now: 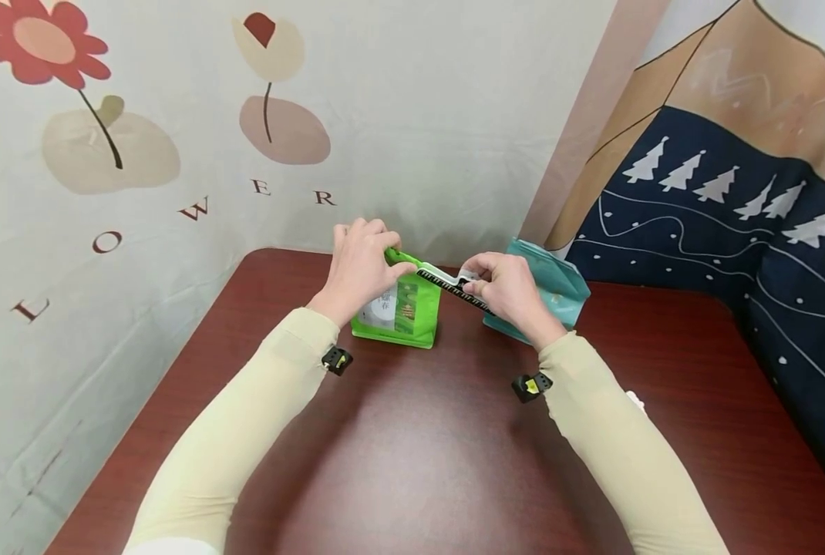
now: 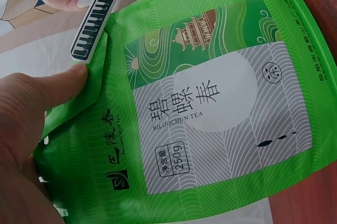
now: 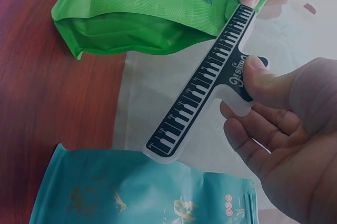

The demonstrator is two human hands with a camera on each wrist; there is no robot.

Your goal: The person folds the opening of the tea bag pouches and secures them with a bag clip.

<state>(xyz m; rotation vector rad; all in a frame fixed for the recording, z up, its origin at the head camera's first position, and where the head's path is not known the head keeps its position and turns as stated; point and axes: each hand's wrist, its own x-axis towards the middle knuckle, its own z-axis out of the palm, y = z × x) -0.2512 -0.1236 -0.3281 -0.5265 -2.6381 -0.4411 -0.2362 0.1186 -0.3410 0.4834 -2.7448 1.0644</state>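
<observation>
My left hand (image 1: pixel 360 266) grips the folded top of a green tea bag (image 2: pixel 226 145), which stands upright on the table with its printed label showing. The thumb lies across the fold in the left wrist view. Between finger and thumb, my right hand (image 1: pixel 513 287) pinches the handle of a long clip (image 3: pixel 204 79) patterned with black and white piano keys and the word Music. One end of the clip meets the green bag's folded top beside the left thumb. Its other end points toward a teal bag (image 3: pixel 147 192). The left fingers behind the bag are mostly hidden.
The teal bag stands on the reddish-brown table (image 1: pixel 412 462), right of the green one. Behind the table hangs a pale cloth (image 1: pixel 440 116) with flowers and letters. A dark blue cloth (image 1: pixel 697 216) with white trees borders the right. A small white object (image 1: pixel 635 400) shows past my right sleeve.
</observation>
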